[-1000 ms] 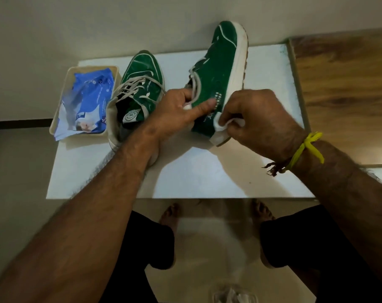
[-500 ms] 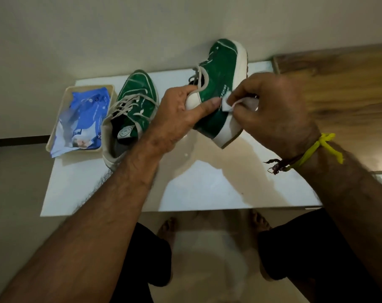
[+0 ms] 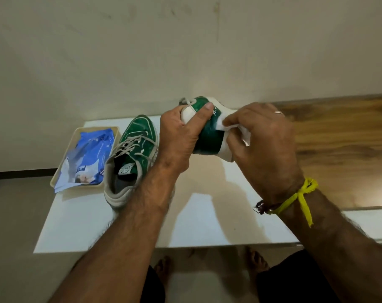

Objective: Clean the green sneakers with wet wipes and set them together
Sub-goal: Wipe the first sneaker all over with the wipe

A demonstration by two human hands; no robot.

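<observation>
My left hand (image 3: 181, 132) grips the heel end of a green sneaker (image 3: 209, 139) with a white sole, holding it lifted above the white board (image 3: 207, 217). My right hand (image 3: 262, 145) pinches a white wet wipe (image 3: 224, 127) and presses it against the sneaker's green side near the heel. The sneaker's toe points away from me and is mostly hidden behind my hands. The other green sneaker (image 3: 133, 154) stands upright on the board to the left, laces up, partly covered by my left forearm.
A beige tray (image 3: 58, 182) holding a blue pack of wet wipes (image 3: 91, 158) sits at the board's left edge. A wooden surface (image 3: 339, 149) adjoins the board on the right. A pale wall rises just behind. My bare feet show below the board's front edge.
Both hands have lifted the sneaker and turned its heel toward me. The wipe has moved from the low heel edge up along the green side.
</observation>
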